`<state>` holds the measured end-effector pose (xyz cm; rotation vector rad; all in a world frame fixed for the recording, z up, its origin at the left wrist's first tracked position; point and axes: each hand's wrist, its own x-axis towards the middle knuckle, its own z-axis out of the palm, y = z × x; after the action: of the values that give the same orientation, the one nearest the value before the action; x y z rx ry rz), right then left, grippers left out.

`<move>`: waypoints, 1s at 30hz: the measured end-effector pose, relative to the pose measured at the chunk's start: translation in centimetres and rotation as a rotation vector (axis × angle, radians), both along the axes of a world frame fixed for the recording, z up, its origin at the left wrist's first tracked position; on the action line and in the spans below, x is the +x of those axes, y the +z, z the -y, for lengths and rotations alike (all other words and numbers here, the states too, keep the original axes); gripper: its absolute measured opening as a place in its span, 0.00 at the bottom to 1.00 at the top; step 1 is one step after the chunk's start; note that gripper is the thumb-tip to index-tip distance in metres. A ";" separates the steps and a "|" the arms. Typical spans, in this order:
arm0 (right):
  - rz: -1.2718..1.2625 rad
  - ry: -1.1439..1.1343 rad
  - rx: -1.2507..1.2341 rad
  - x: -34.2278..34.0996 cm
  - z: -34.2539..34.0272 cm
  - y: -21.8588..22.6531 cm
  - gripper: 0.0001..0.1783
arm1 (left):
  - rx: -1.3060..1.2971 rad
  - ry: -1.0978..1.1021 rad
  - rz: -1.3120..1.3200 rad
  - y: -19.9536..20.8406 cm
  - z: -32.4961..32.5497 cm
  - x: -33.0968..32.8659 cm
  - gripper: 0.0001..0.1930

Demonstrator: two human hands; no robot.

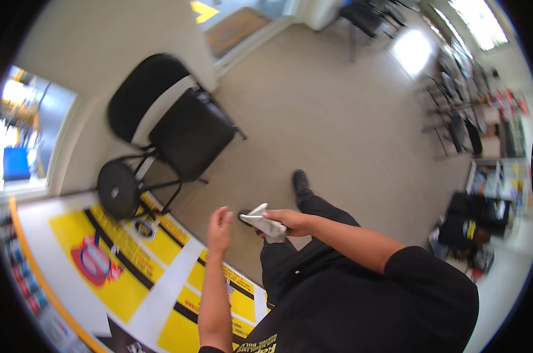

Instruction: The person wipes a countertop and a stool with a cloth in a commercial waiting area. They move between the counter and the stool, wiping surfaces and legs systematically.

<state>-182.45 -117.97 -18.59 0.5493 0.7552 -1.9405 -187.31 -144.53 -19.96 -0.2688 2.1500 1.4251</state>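
My right hand [291,222] is closed around a crumpled off-white cloth [263,221]. One pointed fold sticks up from it, and another part hangs below the fingers. To its left, my left hand [220,228] is raised with the fingers stretched out and nothing in them. A small gap separates it from the cloth. Below both hands, my black trousers and a dark shoe [302,183] show against the floor.
A black chair [190,135] with a tablet arm stands ahead on the left by the wall. Yellow and white printed panels [116,259] lie close on my left. Dark chairs [366,20] stand far off; shelves and a black bag [457,229] are at right.
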 end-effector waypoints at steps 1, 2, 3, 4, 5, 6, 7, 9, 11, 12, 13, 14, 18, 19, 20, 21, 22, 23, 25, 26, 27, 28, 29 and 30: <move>0.037 -0.052 0.019 0.1 0.2 -1.8 0.28 | -0.105 -0.104 -0.086 -0.9 1.0 -1.9 0.20; 0.075 -0.108 0.047 0.1 0.2 -3.5 0.30 | -0.112 -0.130 -0.101 -2.2 1.6 -3.6 0.18; 0.083 -0.110 0.084 -0.5 -0.1 -3.9 0.34 | -0.130 -0.154 -0.125 -3.4 1.8 -5.0 0.17; 0.086 -0.103 0.130 -1.8 -0.6 -4.3 0.38 | -0.136 -0.155 -0.166 -6.1 2.8 -6.1 0.16; 0.075 -0.112 0.214 -2.3 -1.1 -5.4 0.44 | -0.138 -0.201 -0.163 -9.7 3.5 -7.3 0.16; 0.072 -0.134 0.251 -3.1 -1.9 -7.2 0.47 | -0.126 -0.234 -0.164 -12.0 3.0 -8.9 0.15; 0.096 -0.151 0.311 -4.7 -2.0 -8.1 0.42 | -0.069 -0.240 -0.175 -14.0 2.5 -10.8 0.15; 0.083 -0.270 0.150 -4.7 -1.8 -12.2 0.23 | -0.025 -0.307 -0.129 -17.1 2.1 -11.7 0.15; 0.021 -0.267 0.110 -6.0 -2.1 -13.6 0.21 | -0.029 -0.353 -0.088 -18.4 0.2 -12.6 0.15; -0.009 -0.268 0.088 -6.5 -2.1 -13.6 0.20 | -0.034 -0.359 -0.066 -18.9 -0.2 -12.5 0.15; 0.011 -0.277 0.033 -7.7 -2.4 -13.3 0.20 | -0.043 -0.370 -0.046 -18.7 -0.5 -13.1 0.16; 0.030 -0.284 -0.022 -8.9 -2.6 -13.0 0.21 | -0.052 -0.379 -0.025 -18.7 -0.6 -13.7 0.16; -0.092 -0.259 -0.146 -13.1 -5.5 -10.0 0.23 | -0.041 -0.412 -0.070 -21.1 0.2 -16.6 0.15; -0.058 -0.278 -0.205 -13.8 -7.1 -10.3 0.24 | -0.056 -0.398 -0.010 -23.2 0.9 -17.9 0.18; -0.069 -0.277 -0.094 -14.4 -8.3 -12.4 0.25 | -0.130 -0.409 -0.100 -24.9 0.9 -19.3 0.17; -0.073 -0.271 0.016 -15.1 -9.0 -15.6 0.27 | -0.204 -0.418 -0.186 -26.4 1.2 -20.4 0.17; -0.074 -0.270 0.129 -15.6 -10.2 -18.4 0.28 | -0.273 -0.433 -0.273 -27.6 1.0 -21.2 0.16; -0.078 -0.317 0.234 -16.5 -11.7 -21.2 0.29 | -0.333 -0.534 -0.296 -28.6 0.5 -22.8 0.19; -0.008 -0.330 0.481 -19.4 -13.8 -23.5 0.31 | -0.504 -0.612 -0.576 -27.3 -2.1 -23.9 0.21; 0.076 -0.316 0.635 -21.1 -14.6 -24.0 0.32 | -0.592 -0.654 -0.717 -27.4 -3.7 -24.5 0.22; -0.019 -0.438 0.800 -21.2 -14.6 -30.0 0.32 | -0.553 -0.709 -0.759 -28.4 -4.9 -25.1 0.23; -0.129 -0.555 0.955 -22.0 -14.0 -36.1 0.33 | -0.527 -0.754 -0.806 -29.7 -5.6 -25.8 0.25; -0.138 -0.470 0.911 -23.7 -14.6 -35.0 0.49 | -0.555 -0.772 -0.841 -31.0 -4.2 -25.6 0.26; -0.269 -0.175 1.094 -22.8 -17.4 -37.8 0.47 | -0.488 -0.782 -0.873 -31.6 -6.7 -24.2 0.27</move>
<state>-205.28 -100.59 -56.35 1.0160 2.0151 -1.6291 -211.55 -137.80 -51.59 1.1038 2.7496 0.5613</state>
